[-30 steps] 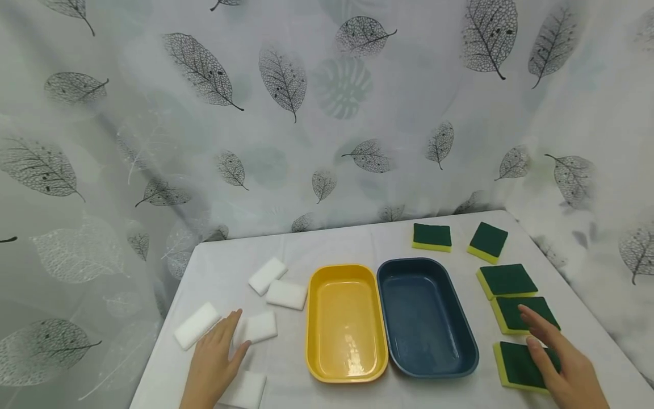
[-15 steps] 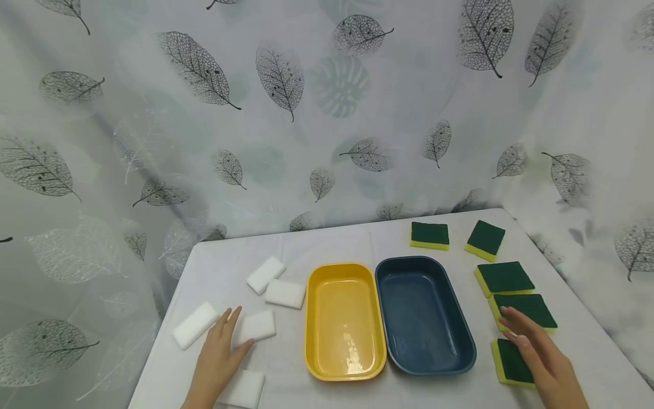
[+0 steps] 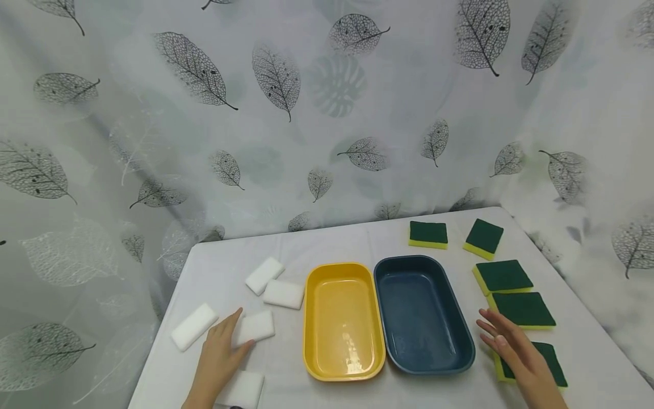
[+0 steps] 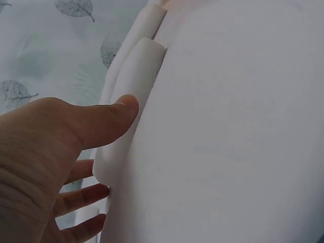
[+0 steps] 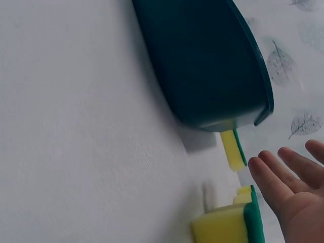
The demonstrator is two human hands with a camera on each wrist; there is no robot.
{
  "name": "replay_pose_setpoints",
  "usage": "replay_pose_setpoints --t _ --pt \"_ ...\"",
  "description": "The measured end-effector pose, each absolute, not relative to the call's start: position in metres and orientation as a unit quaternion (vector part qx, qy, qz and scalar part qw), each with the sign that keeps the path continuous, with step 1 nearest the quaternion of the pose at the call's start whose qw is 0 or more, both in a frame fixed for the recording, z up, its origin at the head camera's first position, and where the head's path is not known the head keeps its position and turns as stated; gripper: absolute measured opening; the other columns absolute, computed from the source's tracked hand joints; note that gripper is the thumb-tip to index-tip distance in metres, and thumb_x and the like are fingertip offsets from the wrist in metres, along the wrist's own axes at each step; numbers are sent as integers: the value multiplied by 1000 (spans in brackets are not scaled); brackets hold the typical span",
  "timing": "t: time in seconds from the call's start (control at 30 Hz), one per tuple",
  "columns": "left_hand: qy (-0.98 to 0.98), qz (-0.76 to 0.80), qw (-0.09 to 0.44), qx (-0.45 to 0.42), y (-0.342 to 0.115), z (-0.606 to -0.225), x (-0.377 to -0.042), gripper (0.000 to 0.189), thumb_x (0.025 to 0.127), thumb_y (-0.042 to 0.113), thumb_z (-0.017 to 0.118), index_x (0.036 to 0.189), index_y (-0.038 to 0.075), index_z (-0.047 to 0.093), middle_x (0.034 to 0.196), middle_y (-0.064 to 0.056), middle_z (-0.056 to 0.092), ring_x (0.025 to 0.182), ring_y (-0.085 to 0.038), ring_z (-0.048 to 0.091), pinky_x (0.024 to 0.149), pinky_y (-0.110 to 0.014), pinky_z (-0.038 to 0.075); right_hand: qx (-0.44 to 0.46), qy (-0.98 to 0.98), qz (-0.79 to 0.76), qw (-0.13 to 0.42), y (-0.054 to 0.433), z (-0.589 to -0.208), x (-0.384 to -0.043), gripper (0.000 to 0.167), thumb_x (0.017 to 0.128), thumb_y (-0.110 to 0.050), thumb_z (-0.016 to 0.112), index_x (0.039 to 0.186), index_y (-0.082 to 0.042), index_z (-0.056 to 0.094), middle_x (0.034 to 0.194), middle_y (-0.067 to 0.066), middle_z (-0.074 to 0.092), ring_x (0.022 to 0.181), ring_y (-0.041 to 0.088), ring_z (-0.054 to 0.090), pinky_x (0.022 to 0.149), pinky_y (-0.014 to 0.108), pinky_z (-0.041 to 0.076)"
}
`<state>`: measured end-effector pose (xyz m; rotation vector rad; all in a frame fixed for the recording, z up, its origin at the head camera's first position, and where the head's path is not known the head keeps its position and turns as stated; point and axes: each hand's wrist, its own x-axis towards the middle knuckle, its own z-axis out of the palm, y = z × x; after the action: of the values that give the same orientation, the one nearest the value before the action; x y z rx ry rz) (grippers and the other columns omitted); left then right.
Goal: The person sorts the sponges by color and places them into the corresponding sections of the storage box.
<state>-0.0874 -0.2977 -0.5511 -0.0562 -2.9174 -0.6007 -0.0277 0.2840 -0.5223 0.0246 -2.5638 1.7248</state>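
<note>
My left hand [image 3: 217, 358] is beside a white sponge block [image 3: 257, 328], thumb and fingers spread and relaxed. In the left wrist view the thumb [image 4: 114, 119] overlaps the side of a white block [image 4: 134, 76]. My right hand [image 3: 518, 352] is held with loose, nearly straight fingers between the blue tray [image 3: 421, 318] and the nearest green-and-yellow scouring sponge [image 3: 550, 360], part of which it hides. Nothing is in its grasp. In the right wrist view the fingers [image 5: 271, 182] appear beyond a sponge [image 5: 220, 225], below the tray's end.
A yellow tray [image 3: 344, 324] stands against the blue one, mid-table. More white blocks [image 3: 194, 326] lie on the left, one partly behind the left wrist. Several scouring sponges [image 3: 521, 309] line the right side. A leaf-patterned curtain [image 3: 327, 113] hangs behind the white table [image 3: 327, 241].
My right hand has moved left, off the nearest scouring sponge and toward the blue tray. The left hand has stayed almost in place; the trays and sponges have not moved.
</note>
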Motion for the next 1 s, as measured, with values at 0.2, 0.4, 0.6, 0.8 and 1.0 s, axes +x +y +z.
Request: replay_pose_setpoints --t 0.2,0.4,0.6,0.8,1.0 --pt "-976 -202 74 -23 -299 -551 -87 80 82 26 87 152 9 51 144 -22 61 130 -48 55 99 -71 47 -3 -818 575 13 279 -528 -29 54 114 -25 39 161 0 28 155 -13 49 123 -23 50 92 9 53" --pt "-975 -211 61 -20 -299 -548 -88 76 84 27 85 150 9 52 144 -21 61 133 -47 54 105 -70 46 2 -812 583 18 272 -538 -29 52 114 -20 42 160 1 31 144 -33 46 122 -24 50 90 8 53" --pt "-973 -219 71 -24 -298 -549 -88 71 86 28 84 148 10 55 141 -19 63 128 -43 58 105 -64 49 -33 -832 553 10 263 -546 -29 54 113 -28 45 159 -2 36 147 -25 48 118 -32 41 89 0 46" --pt "-962 -235 131 -38 -292 -549 -84 66 82 20 89 141 10 61 132 -18 66 118 -41 62 98 -60 54 -51 -818 573 -2 256 -551 -32 56 113 -35 44 160 -6 36 158 0 46 118 -35 35 91 -4 39" --pt "-952 -251 164 -56 -276 -543 -75 66 80 17 91 139 11 62 129 -15 65 115 -38 63 93 -59 56 -77 -794 604 -2 252 -560 -37 59 112 -41 43 162 -12 35 151 -21 44 120 -33 37 92 -2 41"
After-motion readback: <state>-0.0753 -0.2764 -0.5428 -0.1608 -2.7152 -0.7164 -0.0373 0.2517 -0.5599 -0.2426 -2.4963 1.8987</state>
